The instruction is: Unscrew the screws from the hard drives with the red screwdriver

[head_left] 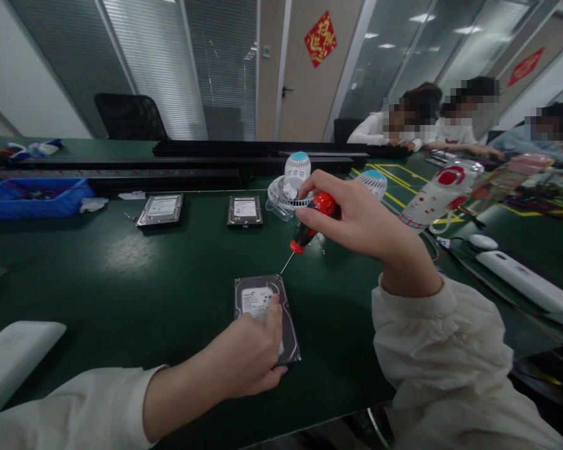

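Note:
A hard drive [288, 325] with a white label lies flat on the green table. My left hand [253, 350] grips it, the index finger on its top face and the thumb by its near right corner; the other fingers are partly hidden. In my right hand [351, 215] is a red and black screwdriver [304, 232], held by the handle and tilted. Its tip meets the drive's far right corner; the screw there is too small to make out. Behind lie two more drives: a hard drive [160, 210] to the left and a smaller drive [244, 212] near the middle.
White fan-like pieces [296, 172] stand behind my right hand. A blue tray [32, 197] sits at the left, and black rails [122, 172] run across the back. To the right are a patterned bottle [438, 194] and a white power strip [528, 281]. Several people sit at the far right.

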### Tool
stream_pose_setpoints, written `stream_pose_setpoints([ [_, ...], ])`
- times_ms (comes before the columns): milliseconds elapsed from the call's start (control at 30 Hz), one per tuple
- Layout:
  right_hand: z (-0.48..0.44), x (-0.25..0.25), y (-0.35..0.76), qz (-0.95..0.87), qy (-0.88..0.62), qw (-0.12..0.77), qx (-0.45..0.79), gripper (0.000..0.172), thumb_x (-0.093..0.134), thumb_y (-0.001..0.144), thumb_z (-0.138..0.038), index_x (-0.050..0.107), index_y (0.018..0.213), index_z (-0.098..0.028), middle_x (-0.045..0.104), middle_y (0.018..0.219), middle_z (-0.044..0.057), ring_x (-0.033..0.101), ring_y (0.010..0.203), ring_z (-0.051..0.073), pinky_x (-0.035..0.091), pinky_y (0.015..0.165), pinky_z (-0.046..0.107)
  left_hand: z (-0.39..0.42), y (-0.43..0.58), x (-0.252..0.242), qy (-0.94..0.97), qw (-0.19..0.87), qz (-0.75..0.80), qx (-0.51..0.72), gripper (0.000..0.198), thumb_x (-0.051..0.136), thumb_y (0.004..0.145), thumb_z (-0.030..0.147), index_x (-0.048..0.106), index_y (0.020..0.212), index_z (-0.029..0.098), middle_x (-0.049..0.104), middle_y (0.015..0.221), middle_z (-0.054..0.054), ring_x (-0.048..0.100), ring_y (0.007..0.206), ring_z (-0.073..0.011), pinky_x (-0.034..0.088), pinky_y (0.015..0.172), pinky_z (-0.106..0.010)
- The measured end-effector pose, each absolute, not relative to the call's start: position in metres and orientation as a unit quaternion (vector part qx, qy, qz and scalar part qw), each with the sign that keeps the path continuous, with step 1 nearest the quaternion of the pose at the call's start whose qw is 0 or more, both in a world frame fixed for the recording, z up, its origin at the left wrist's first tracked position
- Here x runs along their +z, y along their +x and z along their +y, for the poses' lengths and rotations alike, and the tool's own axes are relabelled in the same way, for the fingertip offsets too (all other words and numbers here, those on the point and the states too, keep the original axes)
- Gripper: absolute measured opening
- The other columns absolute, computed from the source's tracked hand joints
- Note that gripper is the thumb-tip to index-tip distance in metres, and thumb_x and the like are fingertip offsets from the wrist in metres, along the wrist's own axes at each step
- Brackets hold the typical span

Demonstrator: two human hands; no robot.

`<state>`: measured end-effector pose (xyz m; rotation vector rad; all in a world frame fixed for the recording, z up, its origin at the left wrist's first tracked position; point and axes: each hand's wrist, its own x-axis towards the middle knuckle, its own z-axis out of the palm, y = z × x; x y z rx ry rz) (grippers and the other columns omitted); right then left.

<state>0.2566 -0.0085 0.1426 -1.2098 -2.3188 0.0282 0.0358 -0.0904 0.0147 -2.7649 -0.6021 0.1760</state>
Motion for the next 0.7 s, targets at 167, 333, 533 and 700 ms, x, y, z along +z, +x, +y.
stream_pose_setpoints([
  [167, -0.0078, 0.1421, 0.2569, -0.858, -0.430, 0.282, 0.008, 0.021, 0.064, 0.091, -0.035, 0.058, 0.102, -0.019, 0.053, 0.071, -0.004, 0.044, 0.061, 0.011, 0.031, 0.063, 0.030, -0.0911, 0.0343, 0.0135, -0.965, 0.154, -0.208, 0.043, 0.081, 0.047, 0.099, 0.060, 0.062, 0.136, -0.011, 0.058, 0.138, -0.043, 0.076, 0.078, -0.0343, 0.057, 0.057, -0.040],
  [333, -0.0059, 0.1405, 0.2574, -0.872, -0.407, 0.273, 0.015, 0.023, 0.062, 0.091, -0.036, 0.055, 0.103, -0.019, 0.060, 0.087, 0.002, 0.051, 0.071, 0.014, 0.036, 0.068, 0.031, -0.0916, 0.0352, 0.0150, -0.964, 0.144, -0.217, 0.055, 0.080, 0.048, 0.099, 0.059, 0.063, 0.135, -0.010, 0.057, 0.139, -0.043, 0.076, 0.071, -0.0315, 0.055, 0.052, -0.038],
  [533, -0.0056, 0.1404, 0.2562, -0.860, -0.434, 0.267, 0.015, 0.025, 0.057, 0.094, -0.042, 0.060, 0.097, -0.017, 0.053, 0.072, -0.001, 0.045, 0.062, 0.014, 0.031, 0.065, 0.032, -0.0906, 0.0359, 0.0147, -0.965, 0.136, -0.217, 0.057, 0.080, 0.049, 0.099, 0.059, 0.062, 0.137, -0.010, 0.055, 0.142, -0.042, 0.077, 0.077, -0.0341, 0.056, 0.053, -0.039],
  [700, -0.0064, 0.1423, 0.2592, -0.887, -0.378, 0.266, 0.024, 0.026, 0.055, 0.086, -0.024, 0.056, 0.111, -0.018, 0.056, 0.082, -0.001, 0.047, 0.068, 0.014, 0.034, 0.069, 0.032, -0.0912, 0.0361, 0.0167, -0.966, 0.132, -0.211, 0.065, 0.080, 0.048, 0.099, 0.059, 0.061, 0.137, -0.011, 0.054, 0.141, -0.044, 0.077, 0.078, -0.0347, 0.058, 0.056, -0.039],
])
